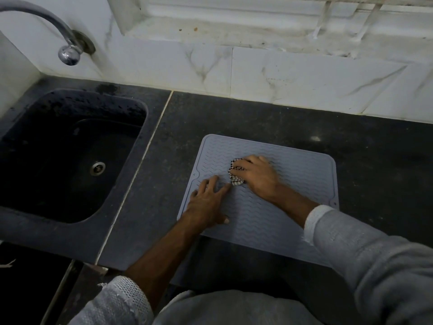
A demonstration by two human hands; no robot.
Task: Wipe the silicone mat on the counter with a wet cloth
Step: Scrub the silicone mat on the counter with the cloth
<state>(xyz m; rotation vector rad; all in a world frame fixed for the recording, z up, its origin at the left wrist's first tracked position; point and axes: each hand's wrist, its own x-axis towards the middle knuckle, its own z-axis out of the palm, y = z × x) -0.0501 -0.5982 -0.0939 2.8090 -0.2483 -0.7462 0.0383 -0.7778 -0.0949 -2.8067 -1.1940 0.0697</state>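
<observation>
A grey ribbed silicone mat (293, 174) lies flat on the dark counter (363, 146), near its front edge. My right hand (256, 175) grips a bunched checked cloth (235, 175) and holds it down on the middle of the mat; most of the cloth is hidden under the fingers. My left hand (207, 201) rests flat on the mat's left part with fingers spread, just left of the cloth.
A black sink (58, 160) with a metal drain sits to the left, and a curved tap (68, 50) comes out of the marble-tiled wall above it. A window ledge runs along the back. Dark counter surface surrounds the mat on the right and behind.
</observation>
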